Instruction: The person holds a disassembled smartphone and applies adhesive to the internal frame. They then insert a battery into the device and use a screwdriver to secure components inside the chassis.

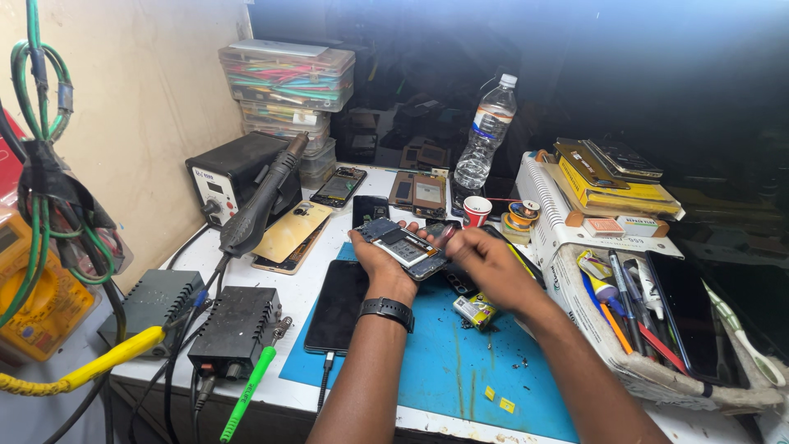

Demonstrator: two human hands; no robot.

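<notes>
My left hand [380,261] grips an opened smartphone [407,249], internals up, above the blue mat's [460,362] far edge. My right hand [485,259] has its fingers pinched at the phone's right end. I judge I'm working something loose inside; next calls for a steady, gentle pull.

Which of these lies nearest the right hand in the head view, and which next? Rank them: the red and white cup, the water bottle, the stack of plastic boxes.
From the right hand:
1. Red and white cup, just beyond the hand on the white table.
2. Water bottle, farther back, standing behind the cup.
3. Stack of plastic boxes, farthest, at the back left by the wall.
</notes>
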